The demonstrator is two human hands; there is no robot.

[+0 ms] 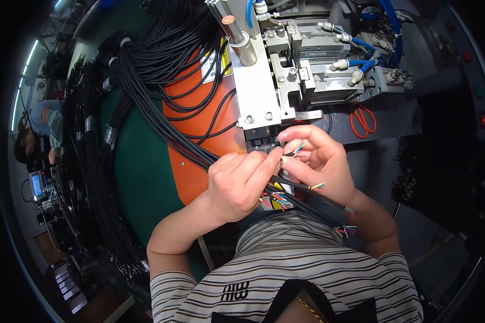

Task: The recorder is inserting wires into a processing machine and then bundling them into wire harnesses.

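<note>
My left hand (240, 180) is closed around a black cable, its thumb and forefinger pinching near the stripped end. From that end fan thin coloured wires (298, 149), blue, white and red among them. Facing it, my right hand (326, 161) is curled about these wires, its thumb against the cable end and its forefinger raised apart from the thumb. Below both hands more black cables run toward me, with bared coloured ends (318, 187) and a further cluster of wire ends (277, 199). The far part of the bundle (161, 126) trails to the upper left.
Just beyond my hands stands a metal machine (258, 91) with pneumatic cylinders and blue hoses. Red-handled scissors (362, 121) lie right of it. An orange surface (191, 177) and a green mat (137, 172) are at left, beside hanging cable bundles. Another person (40, 121) sits far left.
</note>
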